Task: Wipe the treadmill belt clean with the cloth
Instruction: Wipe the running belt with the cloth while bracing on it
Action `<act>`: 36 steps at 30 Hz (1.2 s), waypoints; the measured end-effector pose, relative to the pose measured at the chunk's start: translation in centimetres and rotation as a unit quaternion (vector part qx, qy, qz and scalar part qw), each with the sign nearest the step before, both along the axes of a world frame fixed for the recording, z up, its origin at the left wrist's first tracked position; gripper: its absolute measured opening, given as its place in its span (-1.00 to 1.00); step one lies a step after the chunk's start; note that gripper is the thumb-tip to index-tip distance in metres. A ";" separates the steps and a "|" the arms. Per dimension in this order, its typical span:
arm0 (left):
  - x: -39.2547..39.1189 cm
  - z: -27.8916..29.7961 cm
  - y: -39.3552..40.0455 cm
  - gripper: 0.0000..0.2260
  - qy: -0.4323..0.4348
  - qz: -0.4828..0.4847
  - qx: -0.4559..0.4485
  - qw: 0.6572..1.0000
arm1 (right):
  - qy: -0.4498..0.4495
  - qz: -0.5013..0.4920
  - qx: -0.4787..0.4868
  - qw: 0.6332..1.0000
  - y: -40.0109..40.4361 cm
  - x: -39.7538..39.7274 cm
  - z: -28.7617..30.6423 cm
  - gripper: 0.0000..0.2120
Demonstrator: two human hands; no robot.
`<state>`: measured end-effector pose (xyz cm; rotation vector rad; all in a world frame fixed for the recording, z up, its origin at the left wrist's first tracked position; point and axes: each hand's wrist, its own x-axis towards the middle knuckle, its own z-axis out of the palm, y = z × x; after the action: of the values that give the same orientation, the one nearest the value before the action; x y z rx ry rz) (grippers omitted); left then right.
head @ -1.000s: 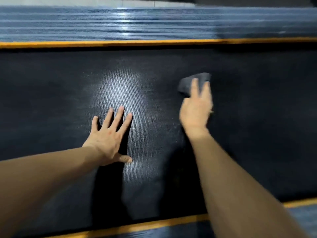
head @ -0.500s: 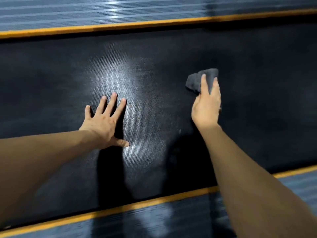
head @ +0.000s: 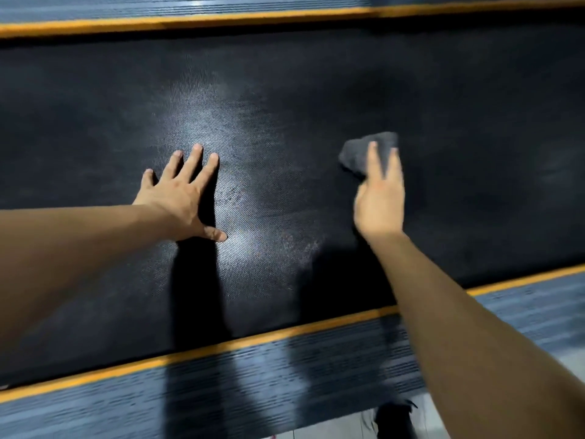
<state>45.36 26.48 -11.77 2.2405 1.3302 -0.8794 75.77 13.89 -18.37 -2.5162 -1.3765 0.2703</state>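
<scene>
While the left hand lies flat on the treadmill belt with fingers spread wide and holding nothing, the right hand presses a bunched grey cloth onto the belt under straight fingers, to the right of the bright glare patch at mid-belt. The cloth sits about halfway between the far orange stripe and the near orange stripe, which edge the ribbed side rails. Blur around the right hand suggests a stroke in progress. Judged from this view, wiping is under way but unfinished: the belt looks evenly dark, no cleaned band can be told from an uncleaned one, and wide stretches to either side remain to be covered
</scene>
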 end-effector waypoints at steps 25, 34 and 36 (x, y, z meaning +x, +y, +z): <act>-0.6 0.2 -9.6 0.26 -0.018 0.040 0.023 0.999 | 0.014 0.099 -0.006 0.995 -4.8 -16.9 1.2 -0.32; -0.2 1.0 -9.9 0.27 -0.012 0.052 0.017 0.998 | -0.015 0.088 -0.040 0.995 -11.2 -6.2 1.9 -0.31; -0.1 0.9 -10.0 0.27 -0.010 0.050 0.017 0.999 | -0.022 0.028 -0.039 0.999 -12.3 -4.0 2.3 -0.32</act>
<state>45.25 16.45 -10.86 2.1820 1.4443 -0.8035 71.77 1.56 -16.02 -2.5632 -1.4839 0.2859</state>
